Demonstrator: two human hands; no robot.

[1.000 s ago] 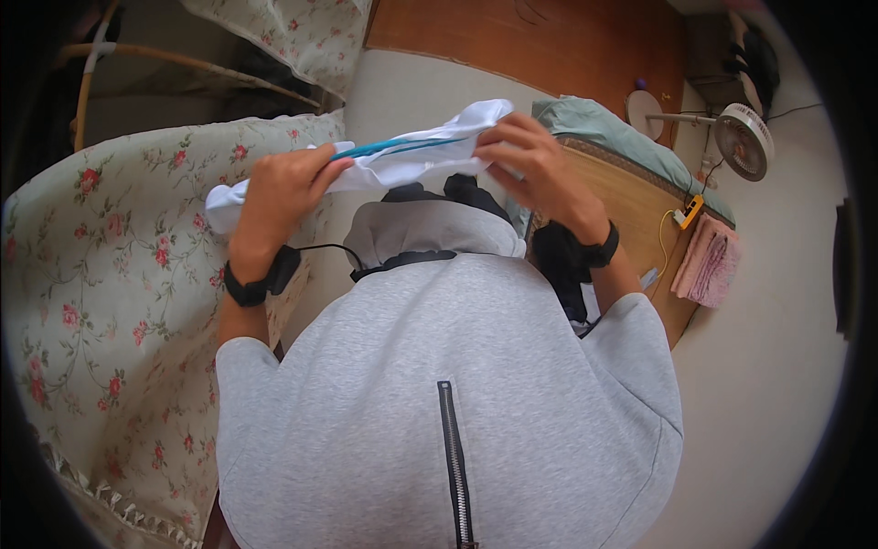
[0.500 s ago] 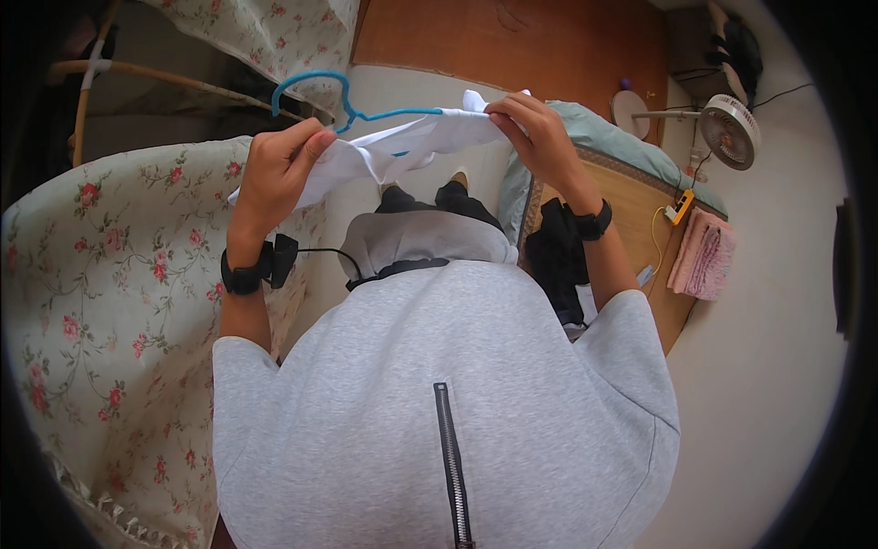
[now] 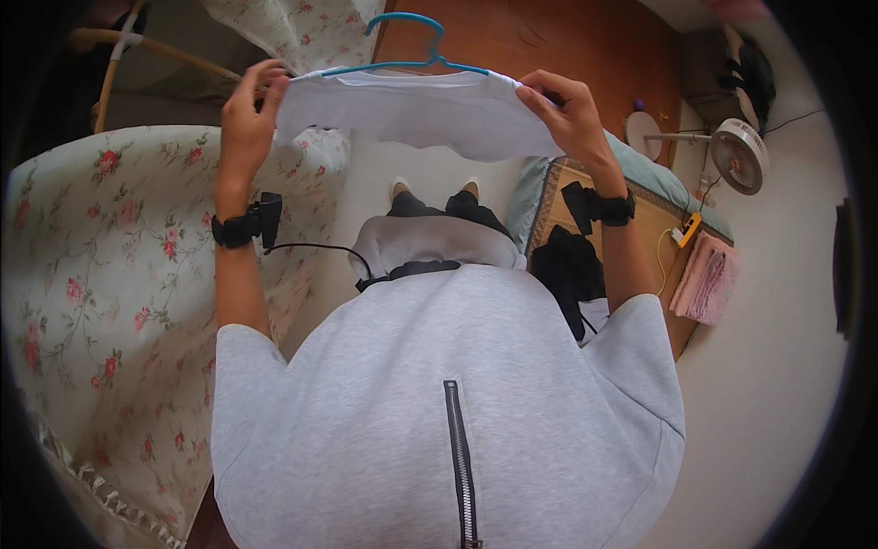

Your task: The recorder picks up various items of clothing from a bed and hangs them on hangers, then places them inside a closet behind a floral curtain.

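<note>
A white garment (image 3: pixel 412 108) hangs on a blue clothes hanger (image 3: pixel 433 53) in front of me at the top of the view. The hanger's hook and the upper parts of its arms show above the neckline; its ends are covered by cloth. My left hand (image 3: pixel 251 110) pinches the garment at its left shoulder, thumb and fingers closed on the fabric. At the other shoulder my right hand (image 3: pixel 569 114) grips the cloth the same way. Between the hands the fabric spreads out, its lower edge drooping over the pale floor.
A flower-patterned cloth (image 3: pixel 110 265) covers something large at left, below a pole frame (image 3: pixel 123 40). On the right lie a mat-topped bed (image 3: pixel 631 220), a black cloth item (image 3: pixel 567 267), a folded pink towel (image 3: pixel 706 278) and a yellow power strip (image 3: pixel 688 231). A white fan (image 3: pixel 737 157) stands beyond.
Both hands have risen and moved outward, lifting the hanger. The garment, tilted and bunched before, now stretches wider and level between them.
</note>
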